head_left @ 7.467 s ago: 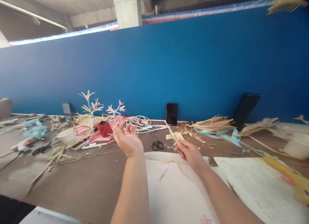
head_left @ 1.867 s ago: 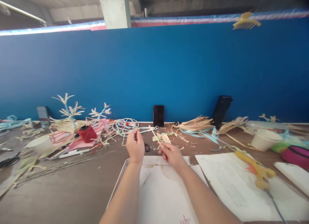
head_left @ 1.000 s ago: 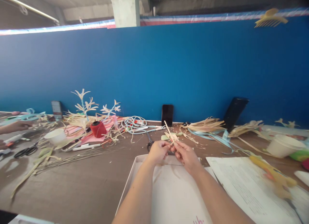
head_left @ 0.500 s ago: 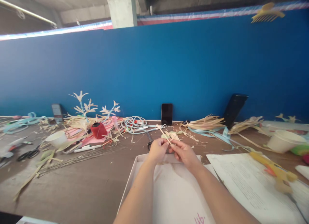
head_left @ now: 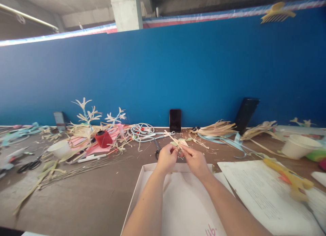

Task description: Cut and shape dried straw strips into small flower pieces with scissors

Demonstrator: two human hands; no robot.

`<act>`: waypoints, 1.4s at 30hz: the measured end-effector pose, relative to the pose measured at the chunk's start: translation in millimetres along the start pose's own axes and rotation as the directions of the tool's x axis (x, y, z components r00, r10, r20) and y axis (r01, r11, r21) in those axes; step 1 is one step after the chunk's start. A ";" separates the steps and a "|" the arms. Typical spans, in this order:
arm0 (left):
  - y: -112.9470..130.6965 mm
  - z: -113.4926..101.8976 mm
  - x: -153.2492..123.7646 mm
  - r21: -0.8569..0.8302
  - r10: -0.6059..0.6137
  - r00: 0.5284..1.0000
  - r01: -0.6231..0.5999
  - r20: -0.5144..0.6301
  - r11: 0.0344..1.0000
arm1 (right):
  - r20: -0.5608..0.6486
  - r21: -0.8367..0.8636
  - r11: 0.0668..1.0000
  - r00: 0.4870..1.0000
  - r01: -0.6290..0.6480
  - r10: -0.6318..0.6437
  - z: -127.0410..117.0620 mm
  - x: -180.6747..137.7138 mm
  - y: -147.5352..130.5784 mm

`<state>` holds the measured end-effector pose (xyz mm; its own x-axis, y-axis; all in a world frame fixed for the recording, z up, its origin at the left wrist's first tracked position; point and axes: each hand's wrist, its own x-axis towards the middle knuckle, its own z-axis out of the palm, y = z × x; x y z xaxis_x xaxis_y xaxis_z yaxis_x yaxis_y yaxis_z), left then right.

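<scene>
My left hand (head_left: 166, 158) and my right hand (head_left: 195, 159) meet above the far rim of a white shallow box (head_left: 142, 181). Both pinch a thin pale straw strip (head_left: 174, 141) that slants up to the left between their fingertips. Fingers of both hands are closed on it. Black scissors (head_left: 156, 149) lie on the brown table just beyond my left hand.
A red thread spool (head_left: 103, 138), a white bowl (head_left: 59, 148), straw flower stems (head_left: 88, 113), a coiled cable (head_left: 141, 130) and straw scraps litter the left. A phone (head_left: 175, 120) leans on the blue wall. Printed paper (head_left: 257, 192), a yellow glue gun (head_left: 290, 178) and a white cup (head_left: 297, 146) lie right.
My left hand, open beside the spool at first, has come across to join the right hand on the straw strip. The strip now tilts lower and leftward.
</scene>
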<state>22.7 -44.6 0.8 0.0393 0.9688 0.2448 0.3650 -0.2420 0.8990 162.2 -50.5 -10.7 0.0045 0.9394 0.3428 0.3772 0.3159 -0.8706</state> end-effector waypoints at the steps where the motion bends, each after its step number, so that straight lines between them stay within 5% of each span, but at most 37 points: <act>1: 0.0 0.0 -0.1 0.003 -0.003 1.000 0.003 0.002 1.000 | -0.026 -0.018 1.000 1.000 -0.008 0.007 -2.1 1.1 0.6; 5: -1.6 -0.6 1.3 0.022 -0.049 0.999 0.050 -0.011 0.999 | -0.183 -0.016 0.995 0.978 -0.103 0.098 -14.7 7.1 3.6; 8: -3.2 -2.3 3.7 0.018 -0.111 0.992 0.112 -0.056 0.994 | -0.252 0.178 0.971 0.947 -0.157 0.199 -21.3 9.1 2.3; 13: -1.0 -3.3 4.1 -0.043 -0.119 0.991 0.117 -0.065 0.992 | 0.106 0.502 0.823 0.963 -0.266 0.247 -13.5 2.5 -6.9; 16: 1.2 -1.7 2.2 -0.088 -0.068 0.997 0.065 -0.028 0.994 | 0.285 0.468 0.800 0.921 -0.375 0.266 -6.7 -1.7 -10.4; 19: 2.0 0.7 0.3 -0.095 -0.011 1.000 0.011 -0.002 0.995 | 0.318 0.445 0.815 0.916 -0.371 0.243 -4.7 -2.9 -10.2; 28: 4.4 3.2 -4.2 0.113 0.096 0.994 -0.090 -0.049 0.990 | 0.211 0.398 0.865 0.948 -0.304 0.237 -2.3 -0.9 -6.7; 42: 7.9 2.4 -4.7 0.160 0.031 0.996 -0.018 -0.078 0.987 | -0.044 0.046 0.991 0.991 -0.124 0.126 -8.9 7.5 2.9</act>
<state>27.7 -50.9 5.8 -0.0224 0.9537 0.2999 0.5083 -0.2475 0.8248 171.6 -43.8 -7.5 0.0923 0.9650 0.2454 0.3303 0.2028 -0.9218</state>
